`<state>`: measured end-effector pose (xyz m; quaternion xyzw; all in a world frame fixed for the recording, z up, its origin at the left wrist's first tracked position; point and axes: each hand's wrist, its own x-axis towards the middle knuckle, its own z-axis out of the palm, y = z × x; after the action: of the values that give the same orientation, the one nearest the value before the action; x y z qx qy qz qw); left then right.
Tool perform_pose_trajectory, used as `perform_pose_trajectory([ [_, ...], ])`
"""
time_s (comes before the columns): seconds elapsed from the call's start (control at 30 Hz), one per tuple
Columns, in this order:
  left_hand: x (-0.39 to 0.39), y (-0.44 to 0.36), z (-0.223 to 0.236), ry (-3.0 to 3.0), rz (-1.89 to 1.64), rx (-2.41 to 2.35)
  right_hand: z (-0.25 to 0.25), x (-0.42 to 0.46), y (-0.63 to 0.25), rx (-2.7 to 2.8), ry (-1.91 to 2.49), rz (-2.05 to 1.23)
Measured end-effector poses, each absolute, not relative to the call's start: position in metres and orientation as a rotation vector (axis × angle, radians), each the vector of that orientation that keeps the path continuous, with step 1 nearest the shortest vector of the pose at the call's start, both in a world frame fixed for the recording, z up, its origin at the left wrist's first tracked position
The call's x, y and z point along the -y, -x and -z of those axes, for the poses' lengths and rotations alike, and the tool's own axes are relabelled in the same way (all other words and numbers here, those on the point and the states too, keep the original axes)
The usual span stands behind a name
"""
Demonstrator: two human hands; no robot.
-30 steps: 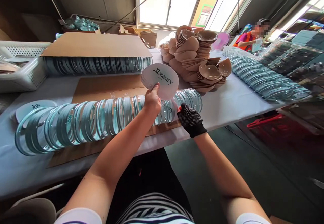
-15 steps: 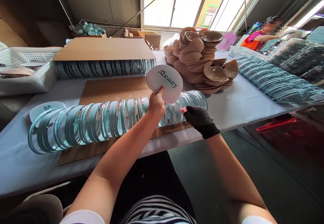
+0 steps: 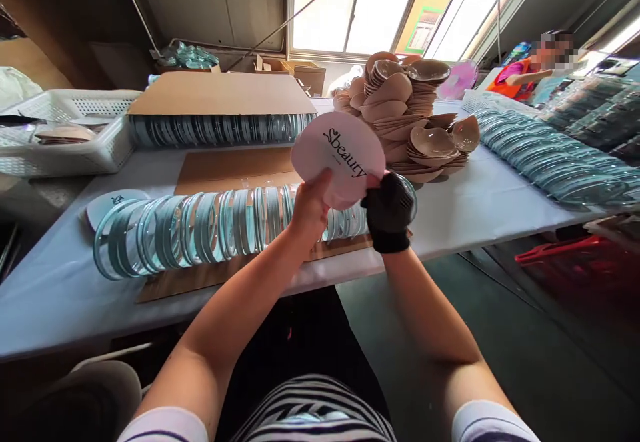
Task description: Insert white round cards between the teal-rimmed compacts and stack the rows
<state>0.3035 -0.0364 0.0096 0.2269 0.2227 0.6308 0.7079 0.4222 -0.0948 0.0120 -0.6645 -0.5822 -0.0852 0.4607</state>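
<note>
My right hand (image 3: 389, 212), black glove on, has come up off the row of clear round cases (image 3: 210, 225) and is now pinching the lower right edge of the stack of white printed cards (image 3: 340, 159). A sec ago it was down at the row's right end, at about 4 o'clock from the cards. My left hand (image 3: 311, 210) is closed on the stack's bottom edge, thumb on the face, same as before. The stack sits just above the row's right end, tilted toward me, logo readable. Both hands on the cards now, so I read this as peeling one card off. Piles of beige cups (image 3: 400, 112) sit at 1 o'clock, a cardboard sheet (image 3: 220, 92) over a second row at 10, and a white basket (image 3: 65, 135) far left on the table (image 3: 475, 209).
</note>
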Motion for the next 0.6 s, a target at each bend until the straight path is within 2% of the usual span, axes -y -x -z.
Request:
perform_pose_trajectory([
  [0.13, 0.026, -0.298, -0.024, -0.494, -1.464, -0.473, -0.004, 0.134, -0.440, 1.289, 1.672, 0.379],
  [0.3, 0.032, -0.303, -0.011, -0.436, -1.382, -0.491, 0.011, 0.115, -0.461, 1.320, 1.603, 0.244],
  [0.5, 0.052, -0.299, 0.004, -0.462, -1.326, -0.533, 0.014, 0.086, -0.418, 1.584, 1.373, 0.396],
  [0.6, 0.056, -0.296, 0.007, -0.514, -1.295, -0.495, 0.019, 0.085, -0.401, 1.584, 1.353, 0.342],
])
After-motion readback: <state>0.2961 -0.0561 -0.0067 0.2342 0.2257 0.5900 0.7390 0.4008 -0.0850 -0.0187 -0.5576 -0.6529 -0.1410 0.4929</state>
